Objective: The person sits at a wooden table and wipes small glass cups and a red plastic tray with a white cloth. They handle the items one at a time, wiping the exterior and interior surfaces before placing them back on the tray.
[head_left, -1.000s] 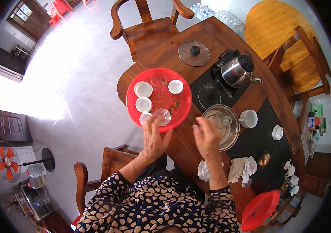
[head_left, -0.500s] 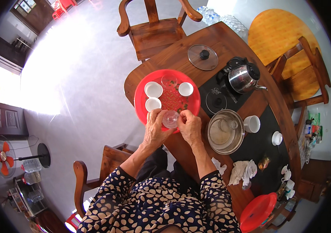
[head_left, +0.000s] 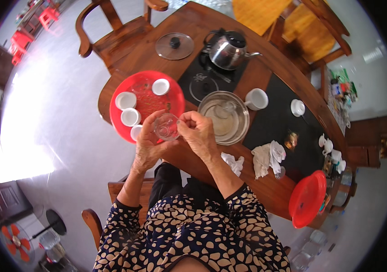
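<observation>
Your left hand is curled around the small, round, clear glass cup, fingers along its far-left side and thumb on the near side. Your right hand is narrowed, thumb and fingertips pinching the same cup at its right rim. The cup is between both hands, in view over the near-right edge of the round red plastic tray; whether it touches the tray, you cannot be told from this angle. Four white, round cups stand in that tray, the nearest one partly hidden by your left hand. Right of the tray, just beyond your right hand, sits the round, shiny steel bowl with clear glassware inside. A white handled mug stands beside the bowl, on the brown wooden table.
</observation>
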`<state>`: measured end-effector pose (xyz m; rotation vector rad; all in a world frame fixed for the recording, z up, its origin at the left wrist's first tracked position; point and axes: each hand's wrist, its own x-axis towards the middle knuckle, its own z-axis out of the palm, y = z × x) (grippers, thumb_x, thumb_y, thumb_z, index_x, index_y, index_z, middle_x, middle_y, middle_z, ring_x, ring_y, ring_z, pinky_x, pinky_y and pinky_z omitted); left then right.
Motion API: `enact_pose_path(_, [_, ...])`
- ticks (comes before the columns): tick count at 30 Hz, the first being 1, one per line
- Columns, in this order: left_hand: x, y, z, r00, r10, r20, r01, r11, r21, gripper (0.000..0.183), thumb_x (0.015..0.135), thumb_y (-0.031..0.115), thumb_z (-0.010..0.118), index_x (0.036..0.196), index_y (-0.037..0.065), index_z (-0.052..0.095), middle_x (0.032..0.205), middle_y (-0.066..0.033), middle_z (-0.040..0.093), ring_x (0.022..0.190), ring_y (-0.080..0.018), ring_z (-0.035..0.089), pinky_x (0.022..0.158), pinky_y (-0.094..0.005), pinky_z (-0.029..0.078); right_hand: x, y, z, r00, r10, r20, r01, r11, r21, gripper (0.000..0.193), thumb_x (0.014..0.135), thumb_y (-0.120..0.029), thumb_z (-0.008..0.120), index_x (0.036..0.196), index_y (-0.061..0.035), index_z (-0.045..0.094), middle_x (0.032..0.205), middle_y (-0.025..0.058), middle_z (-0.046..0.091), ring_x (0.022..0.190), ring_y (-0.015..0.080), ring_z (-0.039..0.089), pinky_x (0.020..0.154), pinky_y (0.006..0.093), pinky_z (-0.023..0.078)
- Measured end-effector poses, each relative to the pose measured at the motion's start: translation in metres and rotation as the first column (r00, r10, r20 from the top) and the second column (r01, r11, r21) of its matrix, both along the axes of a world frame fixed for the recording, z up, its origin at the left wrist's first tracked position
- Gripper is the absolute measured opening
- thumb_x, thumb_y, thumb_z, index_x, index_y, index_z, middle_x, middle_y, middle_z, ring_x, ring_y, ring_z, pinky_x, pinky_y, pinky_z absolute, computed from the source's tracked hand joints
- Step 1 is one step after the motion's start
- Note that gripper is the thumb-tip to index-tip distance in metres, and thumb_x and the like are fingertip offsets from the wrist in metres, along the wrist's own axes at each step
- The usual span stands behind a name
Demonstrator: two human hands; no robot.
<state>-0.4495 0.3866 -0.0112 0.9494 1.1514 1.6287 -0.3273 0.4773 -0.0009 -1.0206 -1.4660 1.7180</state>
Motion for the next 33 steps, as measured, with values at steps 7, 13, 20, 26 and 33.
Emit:
enact_pose_path(7, [-0.003, 0.019, 0.022, 0.885, 0.090, -0.456, -0.119, 0.992, -0.035, 0.067, 0.067, -0.003, 0.076, 0.128, 0.006, 0.050, 0.117, -0.0080, 0.055, 0.108, -0.0196, 0.055, 0.090, -0.0325, 0.048, 0.048, 0.009, 0.015, 0.996, -0.055, -0.076, 0.063, 0.993, 0.099, 0.013, 0.091, -0.013, 0.058, 0.098, -0.0017, 0.060, 0.077, -0.0012, 0.057, 0.066, 0.0038, 0.051, 0.055, 0.0187, 0.041])
enact_pose_path(13, [-0.037, 0.020, 0.042, 0.357, 0.070, -0.931, -0.143, 0.989, 0.020, 0.061, 0.063, 0.003, 0.075, 0.121, 0.010, 0.057, 0.116, -0.0122, 0.055, 0.110, -0.0297, 0.054, 0.091, -0.0390, 0.047, 0.126, -0.003, 0.002, 0.993, -0.116, 0.025, 0.115, 0.993, 0.030, 0.011, 0.091, -0.007, 0.058, 0.100, -0.0021, 0.061, 0.075, -0.0014, 0.055, 0.069, 0.0062, 0.055, 0.058, 0.0184, 0.043])
enact_pose_path(20, [-0.053, 0.017, 0.043, 0.104, -0.010, -0.995, -0.128, 0.991, -0.024, 0.060, 0.061, -0.003, 0.069, 0.118, 0.012, 0.059, 0.113, -0.0085, 0.055, 0.107, -0.0304, 0.054, 0.087, -0.0414, 0.049, 0.196, -0.032, -0.050, 0.928, -0.187, 0.322, 0.133, 0.974, 0.181, 0.013, 0.087, -0.008, 0.062, 0.098, -0.0020, 0.060, 0.081, 0.0047, 0.056, 0.072, 0.0118, 0.055, 0.063, 0.0239, 0.045])
enact_pose_path(26, [-0.057, 0.013, 0.032, 0.276, 0.029, -0.961, -0.177, 0.984, -0.021, 0.054, 0.070, 0.001, 0.068, 0.122, 0.013, 0.055, 0.110, -0.0081, 0.056, 0.098, -0.0267, 0.056, 0.081, -0.0384, 0.050, 0.202, -0.059, -0.058, 0.673, -0.137, 0.727, -0.410, 0.749, 0.521, 0.051, 0.067, -0.023, 0.073, 0.114, -0.0140, 0.057, 0.119, 0.0129, 0.046, 0.109, 0.0366, 0.043, 0.084, 0.0492, 0.042])
enact_pose_path(33, [-0.031, -0.007, -0.001, 0.898, 0.061, 0.437, 0.016, 0.985, -0.171, 0.046, 0.092, 0.018, 0.058, 0.134, 0.007, 0.041, 0.113, -0.0070, 0.057, 0.101, -0.0177, 0.059, 0.071, -0.0253, 0.049, 0.217, -0.078, -0.129, 0.768, -0.260, 0.586, -0.304, 0.658, 0.689, 0.045, 0.066, -0.007, 0.069, 0.110, -0.0089, 0.060, 0.110, 0.0156, 0.052, 0.102, 0.0376, 0.048, 0.090, 0.0465, 0.040])
